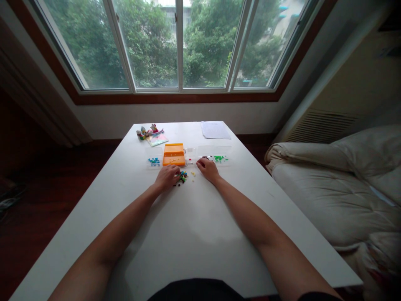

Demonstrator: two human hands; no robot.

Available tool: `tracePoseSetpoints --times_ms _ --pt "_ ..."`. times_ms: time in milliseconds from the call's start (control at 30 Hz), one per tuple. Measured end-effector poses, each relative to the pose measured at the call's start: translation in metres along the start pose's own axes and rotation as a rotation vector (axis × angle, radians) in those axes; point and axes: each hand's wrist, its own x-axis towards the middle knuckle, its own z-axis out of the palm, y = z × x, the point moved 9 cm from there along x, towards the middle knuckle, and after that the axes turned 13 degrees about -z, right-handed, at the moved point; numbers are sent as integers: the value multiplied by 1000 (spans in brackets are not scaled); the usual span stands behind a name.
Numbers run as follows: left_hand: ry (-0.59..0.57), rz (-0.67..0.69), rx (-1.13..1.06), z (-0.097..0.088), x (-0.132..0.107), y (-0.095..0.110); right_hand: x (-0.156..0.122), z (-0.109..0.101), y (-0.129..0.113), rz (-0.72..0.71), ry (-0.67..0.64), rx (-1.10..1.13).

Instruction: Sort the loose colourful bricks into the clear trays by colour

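My left hand (168, 177) rests at the left edge of a small heap of mixed coloured toy bricks (182, 178), its fingers curled together. Whatever lies under those fingertips is hidden. To the right, my right hand (207, 168) hovers by the front of a clear tray with dark brown pieces (206, 157); its fingers are pinched, and anything between them is too small to make out. Several pale yellow bricks (193, 174) lie loose between the hands. Behind the left hand stands an orange box (173, 154) with a few light pieces in its front part.
Clear trays hold blue bricks (153, 161) at left and green bricks (219, 159) at right. Farther back on the white table (194, 234) are small colourful figures (149, 131), a pastel card (157, 139) and paper sheets (215, 130). A beige sofa (319, 184) stands at right.
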Motion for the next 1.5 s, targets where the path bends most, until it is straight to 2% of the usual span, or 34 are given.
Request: tracePoseSetpoints --times_ms 267,500,633,833,933,1367,1433,1500 --pt "19 -61 2 0 -1 -5 0 -1 -2 -9 -6 -3" --pt "62 -62 -8 -4 -1 -5 1 -2 -10 -41 -15 -24" --pt "119 -72 -30 -11 -3 -4 3 3 -29 -99 -37 -10" --pt "165 -71 -59 -18 -6 2 1 25 -70 -255 -179 101" --pt "172 -59 -71 -19 -7 5 0 28 -77 -285 -187 114" --pt "146 -6 -118 -16 -9 12 1 27 -76 -294 -180 114" --pt "148 -3 -132 -15 -8 11 2 22 -69 -275 -146 95" --pt "159 -17 -134 -17 -6 6 5 10 -52 -197 -64 46"
